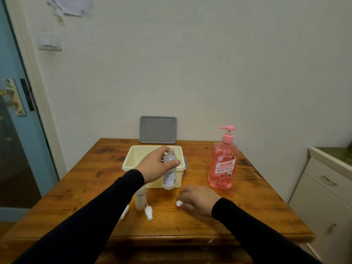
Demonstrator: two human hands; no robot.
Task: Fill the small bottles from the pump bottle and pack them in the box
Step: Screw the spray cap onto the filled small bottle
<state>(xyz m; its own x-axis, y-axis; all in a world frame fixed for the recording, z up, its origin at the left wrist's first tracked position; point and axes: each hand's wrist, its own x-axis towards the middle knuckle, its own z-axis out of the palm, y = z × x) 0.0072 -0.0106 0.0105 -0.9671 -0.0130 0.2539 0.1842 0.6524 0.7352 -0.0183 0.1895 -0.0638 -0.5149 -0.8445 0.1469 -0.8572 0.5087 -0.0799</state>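
Second small bottle [140, 199] half behind left sleeve [106, 202]; label unreadable

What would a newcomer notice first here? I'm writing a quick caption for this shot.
Likely the pink pump bottle, upright on the right of the wooden table. Next, the left hand gripping an uncapped clear bottle in front of the cream box. The right hand holds a white cap low over the table.
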